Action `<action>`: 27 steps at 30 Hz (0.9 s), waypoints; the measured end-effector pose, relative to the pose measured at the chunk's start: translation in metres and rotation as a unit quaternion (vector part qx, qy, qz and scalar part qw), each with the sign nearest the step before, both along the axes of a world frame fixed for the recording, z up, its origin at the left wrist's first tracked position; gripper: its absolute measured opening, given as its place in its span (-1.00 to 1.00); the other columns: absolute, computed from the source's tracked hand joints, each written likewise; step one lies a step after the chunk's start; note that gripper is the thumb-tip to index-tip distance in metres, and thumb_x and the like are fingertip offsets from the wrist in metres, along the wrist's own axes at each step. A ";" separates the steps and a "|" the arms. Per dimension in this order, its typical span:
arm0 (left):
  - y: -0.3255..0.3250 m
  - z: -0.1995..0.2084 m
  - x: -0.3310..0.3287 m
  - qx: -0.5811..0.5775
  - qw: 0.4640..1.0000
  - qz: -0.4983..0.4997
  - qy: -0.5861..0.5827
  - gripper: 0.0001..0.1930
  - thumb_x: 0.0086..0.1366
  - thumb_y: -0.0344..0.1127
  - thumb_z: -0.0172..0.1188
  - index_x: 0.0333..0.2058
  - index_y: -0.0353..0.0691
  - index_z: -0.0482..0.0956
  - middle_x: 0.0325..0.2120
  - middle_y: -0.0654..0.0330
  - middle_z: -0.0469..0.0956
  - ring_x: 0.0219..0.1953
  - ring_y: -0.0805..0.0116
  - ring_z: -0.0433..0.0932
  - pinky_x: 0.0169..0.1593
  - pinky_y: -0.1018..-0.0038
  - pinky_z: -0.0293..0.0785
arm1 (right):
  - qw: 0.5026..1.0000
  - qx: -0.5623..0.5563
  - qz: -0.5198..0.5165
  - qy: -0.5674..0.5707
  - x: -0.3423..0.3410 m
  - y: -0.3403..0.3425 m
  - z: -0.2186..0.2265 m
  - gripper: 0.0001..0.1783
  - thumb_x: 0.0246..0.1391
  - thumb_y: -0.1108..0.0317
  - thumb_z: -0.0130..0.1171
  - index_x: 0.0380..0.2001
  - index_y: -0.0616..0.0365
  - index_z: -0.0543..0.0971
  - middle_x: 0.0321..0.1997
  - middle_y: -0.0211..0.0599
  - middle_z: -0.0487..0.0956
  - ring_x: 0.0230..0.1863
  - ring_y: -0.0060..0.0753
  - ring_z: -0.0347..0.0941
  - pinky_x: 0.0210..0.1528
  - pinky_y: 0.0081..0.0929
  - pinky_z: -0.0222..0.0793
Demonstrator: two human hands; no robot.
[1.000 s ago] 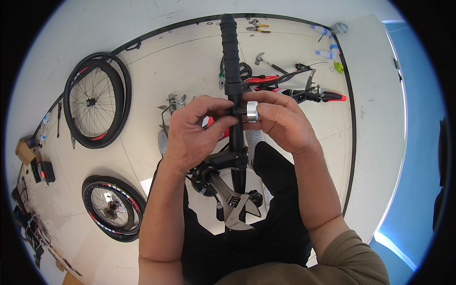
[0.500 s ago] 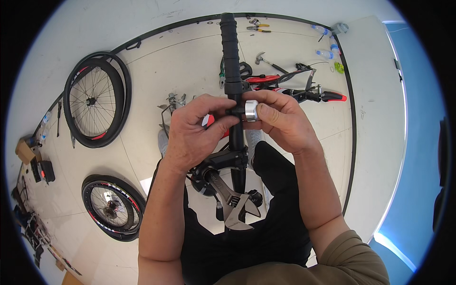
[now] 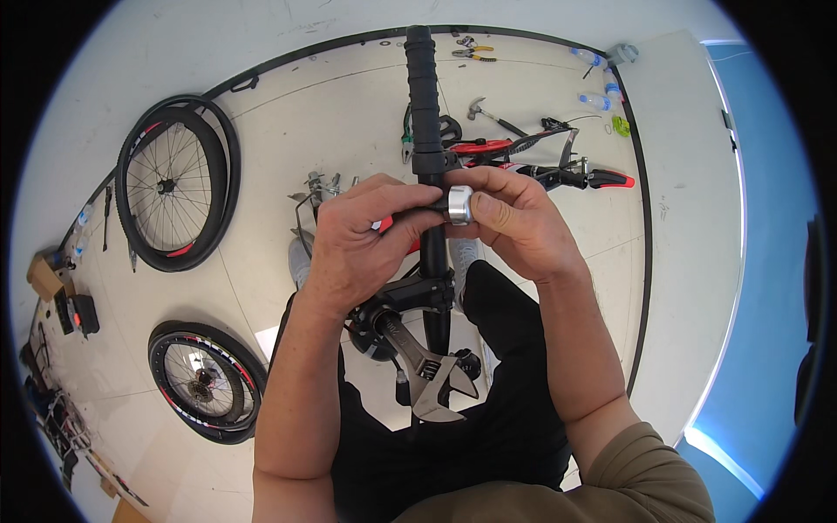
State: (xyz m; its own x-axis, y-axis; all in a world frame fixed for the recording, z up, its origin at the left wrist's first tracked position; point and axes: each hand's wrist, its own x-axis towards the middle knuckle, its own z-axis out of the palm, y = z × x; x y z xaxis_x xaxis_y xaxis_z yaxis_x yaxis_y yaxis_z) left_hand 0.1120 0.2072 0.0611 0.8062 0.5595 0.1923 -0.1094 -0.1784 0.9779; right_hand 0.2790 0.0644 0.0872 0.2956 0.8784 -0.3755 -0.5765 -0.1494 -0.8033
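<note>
Handlebar [image 3: 433, 250]: long axis runs away from you, up the view. Your left hand [image 3: 359, 234] bends in on its left flank, fingertips at the bar; can't tell what they pinch. Your right hand [image 3: 526, 225], nearer, grasps the silver cap [image 3: 459, 205] between thumb and fingers, just right of the bar.

The silver round piece [image 3: 459, 206] at centre is smooth, shiny metal, the grip [image 3: 422, 96] at top centre matt and ridged, the wrench [image 3: 417, 358] lower down glossy metal.
</note>
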 end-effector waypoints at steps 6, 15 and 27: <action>0.002 0.004 -0.001 0.016 1.000 0.001 0.024 -0.73 0.17 -0.63 0.40 -0.14 -0.27 0.72 -0.34 0.16 0.67 -0.30 0.40 0.63 -0.18 0.51 0.54 | 1.000 -0.010 0.000 -0.011 -0.001 0.001 -0.001 -0.55 0.32 0.33 0.25 0.14 0.42 0.50 0.01 -0.11 0.63 0.00 -0.30 0.62 0.02 -0.30 0.65; 0.001 -0.001 0.003 -0.002 1.000 0.013 -0.002 -0.79 0.15 -0.56 0.41 -0.20 -0.29 0.72 -0.37 0.12 0.67 -0.35 0.31 0.62 -0.25 0.45 0.51 | 0.986 -0.087 -0.120 -0.072 -0.009 -0.012 0.024 -0.49 0.40 0.16 0.13 0.14 0.45 0.48 0.03 0.04 0.63 0.01 -0.14 0.63 0.05 -0.16 0.60; 0.001 -0.001 0.005 -0.001 1.000 0.006 0.001 -0.84 0.20 -0.55 0.38 -0.22 -0.34 0.70 -0.36 0.14 0.67 -0.31 0.39 0.61 -0.17 0.47 0.51 | 0.718 -0.239 -0.155 -0.635 -0.075 -0.221 0.016 -0.53 0.27 0.47 0.14 0.21 0.39 0.42 0.09 0.07 0.61 0.16 -0.08 0.55 0.27 -0.23 0.39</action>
State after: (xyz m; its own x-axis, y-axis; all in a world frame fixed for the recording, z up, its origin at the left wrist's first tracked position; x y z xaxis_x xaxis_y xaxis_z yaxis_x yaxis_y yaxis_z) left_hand 0.1166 0.2077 0.0598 0.7996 0.5698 0.1899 -0.1054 -0.1781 0.9783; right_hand 0.2043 -0.1562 0.1030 0.8205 0.5560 0.1328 0.5095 -0.6062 -0.6106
